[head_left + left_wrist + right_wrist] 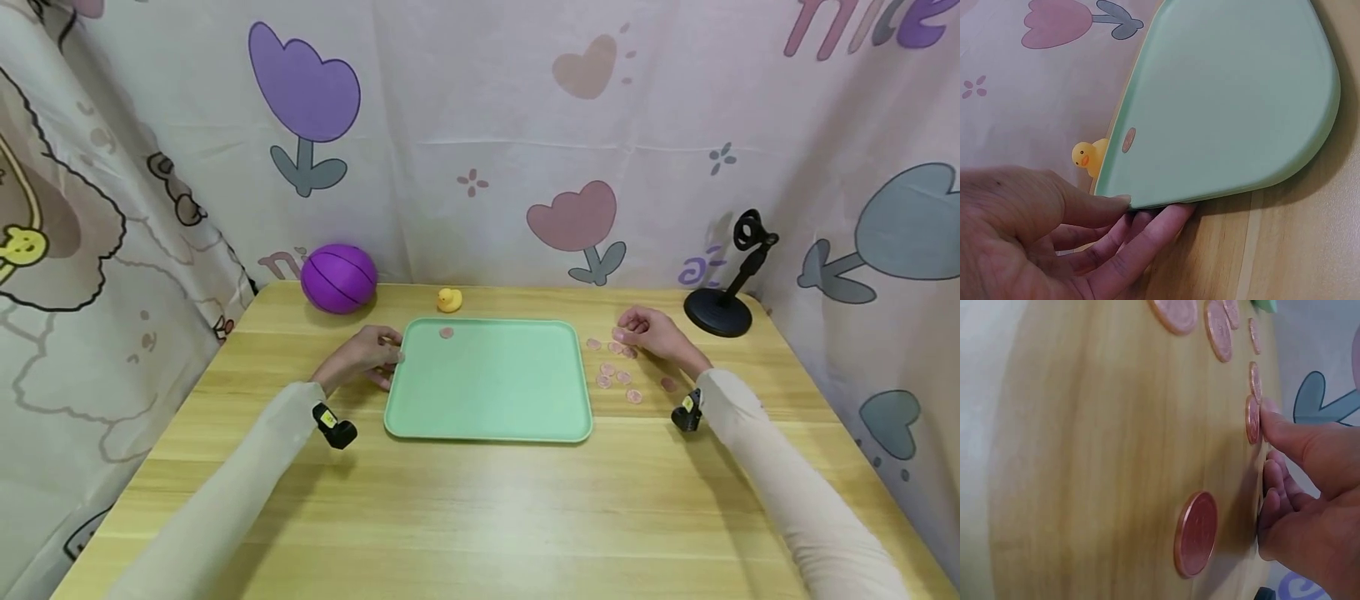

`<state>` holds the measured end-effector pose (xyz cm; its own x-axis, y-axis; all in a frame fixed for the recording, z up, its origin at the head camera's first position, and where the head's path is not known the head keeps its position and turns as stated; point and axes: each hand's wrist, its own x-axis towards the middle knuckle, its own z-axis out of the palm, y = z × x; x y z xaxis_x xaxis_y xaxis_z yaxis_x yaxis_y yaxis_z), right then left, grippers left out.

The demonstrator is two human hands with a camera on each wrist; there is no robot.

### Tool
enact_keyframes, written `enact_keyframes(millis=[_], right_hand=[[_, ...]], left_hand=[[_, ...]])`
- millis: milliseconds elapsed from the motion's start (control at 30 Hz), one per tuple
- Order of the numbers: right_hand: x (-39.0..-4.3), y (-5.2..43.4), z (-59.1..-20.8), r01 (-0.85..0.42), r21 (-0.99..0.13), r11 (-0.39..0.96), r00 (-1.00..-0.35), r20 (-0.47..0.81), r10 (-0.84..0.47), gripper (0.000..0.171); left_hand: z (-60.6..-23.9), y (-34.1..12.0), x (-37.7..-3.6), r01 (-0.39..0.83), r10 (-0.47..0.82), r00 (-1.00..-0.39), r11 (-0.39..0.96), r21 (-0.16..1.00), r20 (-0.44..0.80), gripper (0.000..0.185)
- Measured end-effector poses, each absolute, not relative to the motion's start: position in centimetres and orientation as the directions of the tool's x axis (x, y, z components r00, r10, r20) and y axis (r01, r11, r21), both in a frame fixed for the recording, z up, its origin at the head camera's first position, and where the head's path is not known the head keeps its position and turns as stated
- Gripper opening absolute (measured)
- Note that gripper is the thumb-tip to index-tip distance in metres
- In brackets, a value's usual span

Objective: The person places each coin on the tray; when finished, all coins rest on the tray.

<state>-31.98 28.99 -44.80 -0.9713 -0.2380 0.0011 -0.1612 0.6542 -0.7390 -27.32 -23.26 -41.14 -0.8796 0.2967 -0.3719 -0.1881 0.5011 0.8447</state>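
My left hand (369, 354) grips the left edge of a mint-green tray (487, 383). In the left wrist view its thumb lies on the rim and the fingers are at the tray's underside. A single copper-coloured coin (446, 332) lies inside, near the tray's far left corner. To the right of the tray, my right hand (654, 331) is low over the table by several loose copper-coloured coins (623, 378). Its thumb tip reaches a coin (1252, 419) in the right wrist view, while the other fingers are loosely bent and apart from the thumb.
Behind the tray sits a yellow rubber duck (449, 300). A purple ball (339, 278) stands at the table's back left, and a black stand (718, 312) at the back right. One coin (669, 384) lies beneath the right wrist. A printed curtain (450, 100) hangs behind the table.
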Motion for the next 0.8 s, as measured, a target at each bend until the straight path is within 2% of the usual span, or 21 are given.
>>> enact_keyframes(millis=[233, 433, 600, 800], right_hand=[[-31.9, 28.7, -43.6, -0.111, -0.677, 0.727, -0.978, -0.057, -0.202, 0.021], [-32.5, 27.7, -41.8, -0.12, -0.632, 0.765, -0.983, -0.03, -0.179, 0.014], [-32.8, 25.7, -40.9, -0.113, -0.696, 0.709, -0.985, -0.014, -0.17, 0.018], [-31.9, 22.1, -39.8, -0.056, -0.812, 0.581, -0.978, -0.072, -0.194, 0.028]], left_hand=[[-41.2, -22.8, -27.2, -0.195, 0.272, -0.889, 0.503, 0.842, -0.368, 0.051], [-40.8, -22.4, -27.2, -0.195, 0.238, -0.904, 0.51, 0.838, -0.355, 0.048], [-40.6, -22.6, -27.6, -0.19, 0.231, -0.914, 0.482, 0.855, -0.333, 0.044], [-40.8, -22.8, -27.7, -0.218, 0.208, -0.915, 0.469, 0.856, -0.347, 0.05]])
